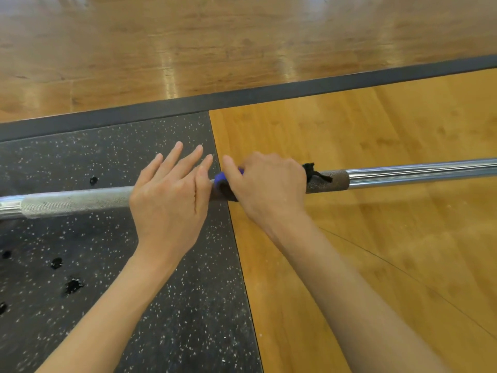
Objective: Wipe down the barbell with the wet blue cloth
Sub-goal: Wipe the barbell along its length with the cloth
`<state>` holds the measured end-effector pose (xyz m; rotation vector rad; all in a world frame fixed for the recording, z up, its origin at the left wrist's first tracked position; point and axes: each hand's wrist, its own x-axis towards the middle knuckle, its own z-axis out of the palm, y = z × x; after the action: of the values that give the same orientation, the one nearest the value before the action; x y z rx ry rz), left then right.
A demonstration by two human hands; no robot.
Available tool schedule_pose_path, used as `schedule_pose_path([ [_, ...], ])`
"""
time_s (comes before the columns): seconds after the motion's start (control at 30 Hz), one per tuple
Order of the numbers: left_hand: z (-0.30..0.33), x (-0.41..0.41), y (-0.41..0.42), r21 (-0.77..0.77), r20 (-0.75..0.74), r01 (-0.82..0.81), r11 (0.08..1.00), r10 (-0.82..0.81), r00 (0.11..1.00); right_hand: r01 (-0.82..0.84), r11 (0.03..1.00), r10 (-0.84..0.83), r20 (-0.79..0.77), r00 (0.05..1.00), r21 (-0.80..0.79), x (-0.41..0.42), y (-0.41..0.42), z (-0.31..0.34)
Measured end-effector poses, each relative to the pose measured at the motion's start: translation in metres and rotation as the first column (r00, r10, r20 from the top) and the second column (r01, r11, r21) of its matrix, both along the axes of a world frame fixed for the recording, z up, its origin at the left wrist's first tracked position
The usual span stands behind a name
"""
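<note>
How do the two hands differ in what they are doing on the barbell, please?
The left hand lies over the barbell with fingers straight and spread, holding nothing; the right hand is curled round the bar, gripping the blue cloth. The left hand sits above the speckled black mat, the right above the wooden floor. Both rest on the bar, side by side.

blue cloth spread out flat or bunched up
Bunched up: only a small fold of the blue cloth shows, gripped around the steel barbell under the right hand.

Bright, even light; glare streaks on the glossy wood floor (pixel 166 63) toward twelve o'clock; edges bend, slightly soft.
</note>
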<state>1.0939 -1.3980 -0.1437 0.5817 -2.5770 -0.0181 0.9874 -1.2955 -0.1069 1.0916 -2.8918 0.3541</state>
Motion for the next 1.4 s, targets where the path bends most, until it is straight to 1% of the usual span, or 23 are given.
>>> schedule_pose_path([
  [0.07, 0.000, 0.003, 0.002, 0.003, 0.003, -0.004, 1.000, 0.004, 1.000, -0.041, 0.978, 0.022, -0.091, 0.996, -0.206, 0.015, 0.023, -0.011],
  [0.13, 0.000, 0.005, 0.005, -0.002, -0.001, -0.019, 1.000, 0.019, 1.000, -0.026, 0.943, -0.006, -0.094, 0.996, -0.332, 0.039, 0.045, -0.016],
  [0.2, 0.000, 0.009, 0.010, 0.010, 0.007, -0.017, 1.000, 0.017, 1.000, 0.001, 0.965, -0.005, -0.014, 1.000, -0.261, 0.032, 0.036, -0.007],
  [0.27, 0.001, 0.014, 0.013, 0.020, 0.007, -0.010, 1.000, 0.010, 1.000, 0.018, 0.999, -0.021, 0.077, 0.997, 0.031, 0.013, 0.009, 0.004],
  [0.3, 0.001, 0.015, 0.015, 0.028, 0.013, -0.002, 1.000, 0.001, 1.000, 0.015, 0.997, -0.022, 0.089, 0.996, 0.077, 0.011, 0.007, 0.008],
  [0.37, 0.002, 0.021, 0.018, 0.039, 0.019, -0.005, 0.999, 0.004, 1.000, 0.005, 0.991, -0.002, 0.019, 1.000, -0.136, 0.023, 0.021, 0.000],
  [0.43, 0.002, 0.026, 0.022, 0.037, 0.025, -0.013, 0.999, 0.012, 1.000, -0.015, 0.933, 0.000, -0.041, 0.999, -0.359, 0.053, 0.052, -0.016],
  [0.5, 0.002, 0.030, 0.028, 0.032, 0.037, -0.012, 0.999, 0.010, 0.999, -0.082, 0.902, 0.071, -0.041, 0.997, -0.423, 0.072, 0.075, -0.033],
  [0.67, 0.004, 0.044, 0.040, 0.046, 0.049, -0.024, 0.999, 0.022, 0.999, -0.113, 0.941, 0.085, -0.101, 0.991, -0.318, 0.065, 0.071, -0.019],
  [0.7, 0.004, 0.048, 0.043, 0.053, 0.054, -0.023, 0.998, 0.020, 0.998, -0.099, 0.964, 0.078, -0.094, 0.992, -0.247, 0.061, 0.064, -0.009],
  [0.77, 0.005, 0.054, 0.048, 0.062, 0.062, -0.005, 0.998, 0.001, 0.998, -0.074, 0.997, 0.074, 0.037, 0.997, 0.006, 0.051, 0.047, 0.009],
  [0.83, 0.005, 0.059, 0.052, 0.077, 0.075, 0.003, 0.997, -0.009, 0.997, -0.112, 0.979, 0.099, 0.083, 0.992, 0.171, 0.049, 0.044, 0.011],
  [0.87, 0.006, 0.061, 0.054, 0.087, 0.081, 0.002, 0.996, -0.009, 0.997, -0.113, 0.984, 0.102, 0.085, 0.991, 0.135, 0.054, 0.052, 0.009],
  [0.97, 0.008, 0.070, 0.061, 0.083, 0.091, 0.004, 0.997, -0.012, 0.996, -0.052, 0.987, 0.058, 0.035, 0.998, -0.150, 0.088, 0.087, 0.005],
  [1.0, 0.008, 0.073, 0.064, 0.081, 0.100, -0.001, 0.997, -0.007, 0.995, -0.062, 0.985, 0.069, 0.040, 0.997, -0.158, 0.089, 0.090, 0.006],
  [1.07, 0.009, 0.079, 0.071, 0.089, 0.113, -0.008, 0.996, -0.002, 0.994, -0.080, 0.996, 0.071, 0.223, 0.972, 0.034, 0.070, 0.070, 0.018],
  [1.13, 0.009, 0.085, 0.077, 0.088, 0.118, -0.001, 0.996, -0.010, 0.993, -0.177, 0.954, 0.079, 0.368, 0.926, 0.240, 0.048, 0.054, 0.027],
  [1.17, 0.010, 0.087, 0.078, 0.079, 0.125, -0.002, 0.997, -0.008, 0.992, -0.234, 0.946, 0.141, 0.365, 0.920, 0.226, 0.048, 0.054, 0.025],
  [1.2, 0.010, 0.090, 0.080, 0.072, 0.132, -0.008, 0.997, -0.002, 0.991, -0.281, 0.945, 0.231, 0.264, 0.936, 0.169, 0.053, 0.060, 0.022],
  [1.27, 0.011, 0.096, 0.086, 0.075, 0.152, -0.017, 0.997, 0.006, 0.988, -0.154, 0.988, 0.154, 0.106, 0.982, -0.002, 0.080, 0.088, 0.011],
  [1.3, 0.012, 0.098, 0.089, 0.077, 0.159, -0.020, 0.997, 0.008, 0.987, -0.086, 0.991, 0.096, 0.094, 0.991, -0.102, 0.096, 0.105, 0.009],
  [1.33, 0.012, 0.100, 0.091, 0.077, 0.166, -0.023, 0.997, 0.010, 0.986, -0.092, 0.982, 0.106, 0.078, 0.991, -0.166, 0.102, 0.114, 0.007],
  [1.4, 0.013, 0.103, 0.096, 0.103, 0.178, -0.032, 0.994, 0.013, 0.984, -0.089, 0.987, 0.105, 0.121, 0.987, -0.134, 0.094, 0.103, 0.008],
])
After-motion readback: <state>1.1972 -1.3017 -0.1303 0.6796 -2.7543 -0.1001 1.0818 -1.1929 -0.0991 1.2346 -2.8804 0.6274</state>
